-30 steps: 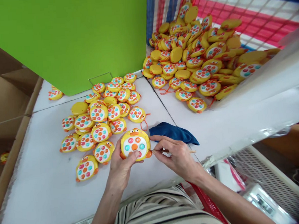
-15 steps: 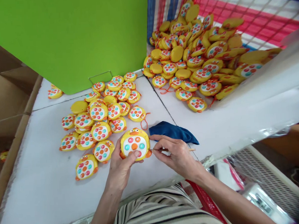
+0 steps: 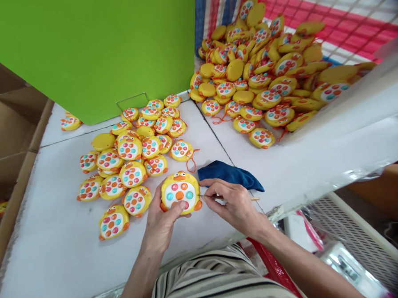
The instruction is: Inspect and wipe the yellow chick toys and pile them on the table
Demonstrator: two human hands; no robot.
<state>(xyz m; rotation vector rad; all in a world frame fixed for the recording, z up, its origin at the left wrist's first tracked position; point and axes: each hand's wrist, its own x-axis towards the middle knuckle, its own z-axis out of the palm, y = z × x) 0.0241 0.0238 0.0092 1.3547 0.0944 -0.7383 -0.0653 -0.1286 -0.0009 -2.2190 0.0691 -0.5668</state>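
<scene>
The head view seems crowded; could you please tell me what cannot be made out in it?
In the head view:
Yellow toy in the left grip: back hidden by its front.
Thin tool: partly hidden by the right grip; tip too small to judge contact.
Heaped toys: lower ones covered by upper ones.
Green panel: top cut off by the upper edge.

Striped garment (image 3: pixel 222 281) at the near edge of the table (image 3: pixel 57 245): cream ground with curved black, grey and beige bands of unequal width. Both forearms (image 3: pixel 298 259) and the fingers (image 3: pixel 217 184) are bare.
</scene>
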